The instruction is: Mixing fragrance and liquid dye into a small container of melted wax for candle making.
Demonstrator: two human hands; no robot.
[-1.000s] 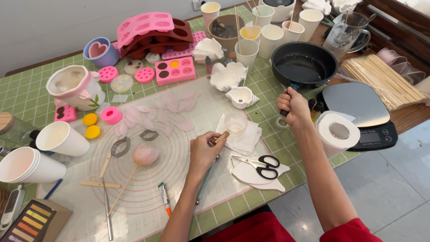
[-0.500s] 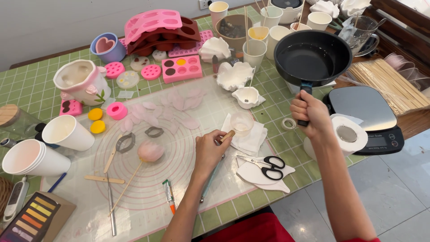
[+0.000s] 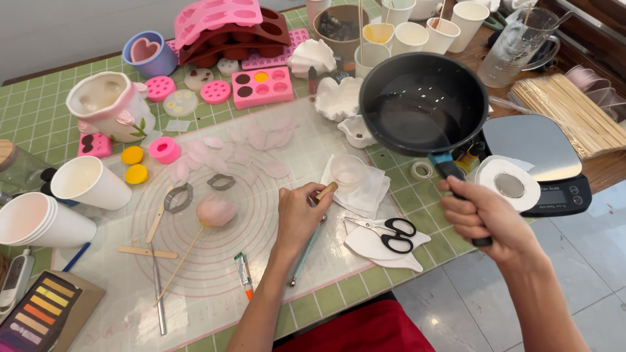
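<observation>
My right hand [image 3: 490, 221] grips the blue-and-black handle of a small black pan [image 3: 422, 103], which is lifted above the table and tilts slightly toward me. My left hand [image 3: 298, 215] rests on the translucent silicone mat [image 3: 215, 274], shut on a thin tool with a wooden end [image 3: 326, 191]. Just beyond that tool stands a small clear cup [image 3: 348, 171] on a white tissue [image 3: 372, 189]. A pink ball on a wooden stick [image 3: 216, 211] lies left of my left hand, with pale pink petals [image 3: 261, 140] spread behind it.
Black-handled scissors [image 3: 390, 233] lie on white paper. A digital scale [image 3: 541, 160] and tape roll [image 3: 508, 186] sit at right, wooden skewers [image 3: 574, 114] behind. Pink silicone moulds [image 3: 225, 19], paper cups [image 3: 88, 182], a glass jug [image 3: 518, 45] and a colour palette [image 3: 39, 313] crowd the green-gridded table.
My right hand has lifted the black pan off the table and drawn it toward me, over the mat's right edge. My left hand has stayed in place on the mat.
</observation>
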